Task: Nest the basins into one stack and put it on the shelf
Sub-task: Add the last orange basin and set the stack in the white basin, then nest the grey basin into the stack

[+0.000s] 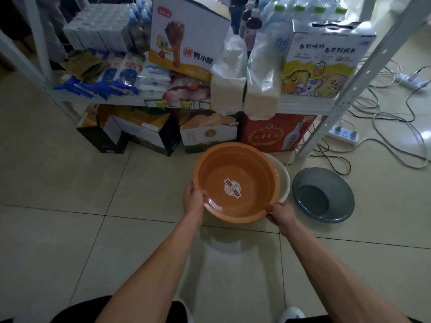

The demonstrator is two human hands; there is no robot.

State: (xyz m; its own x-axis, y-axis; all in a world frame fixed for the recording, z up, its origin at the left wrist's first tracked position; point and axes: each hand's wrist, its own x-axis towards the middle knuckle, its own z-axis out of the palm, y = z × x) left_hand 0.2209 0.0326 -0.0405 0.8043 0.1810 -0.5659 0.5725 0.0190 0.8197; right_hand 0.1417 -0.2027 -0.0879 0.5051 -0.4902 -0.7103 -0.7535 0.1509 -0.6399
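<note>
An orange basin [242, 173] with a round label inside is held above the tiled floor, tilted slightly toward me. My left hand [192, 199] grips its near-left rim and my right hand [281, 214] grips its near-right rim. Behind and under its right side a white basin [283, 176] shows only as a crescent of rim. A grey basin [323, 194] sits alone on the floor to the right. The white metal shelf [303, 104] stands beyond, its lower board packed with goods.
Cartons [140, 134] stand on the floor under the shelf, with a red box [272, 134] at the right. Bags of white goods [245, 73] overhang the shelf edge. A power strip [342, 134] and loose cables [384, 127] lie at the right.
</note>
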